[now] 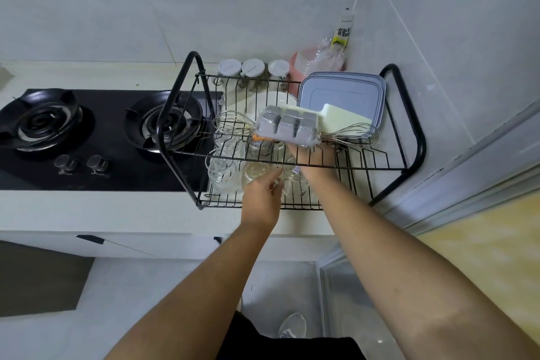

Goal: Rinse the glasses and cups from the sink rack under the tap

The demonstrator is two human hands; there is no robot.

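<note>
Left hand [261,202]: my fingers are curled round a clear glass [254,172] on the rack's lower tier, mouth facing up at me.
Right hand [314,159]: shoved under the top shelf, wires hide the fingers, can't tell if it's got anything.
Glasses [223,168]: ribbed see-through ones bunched on the lower left, standing upright.
Rack [412,137]: black wire, two tiers, on the white surface beside the gas hob [96,128].
In the way: grey ice tray [287,126], two wire whisks [230,123], lidded plastic boxes [342,90] on the top shelf.
</note>
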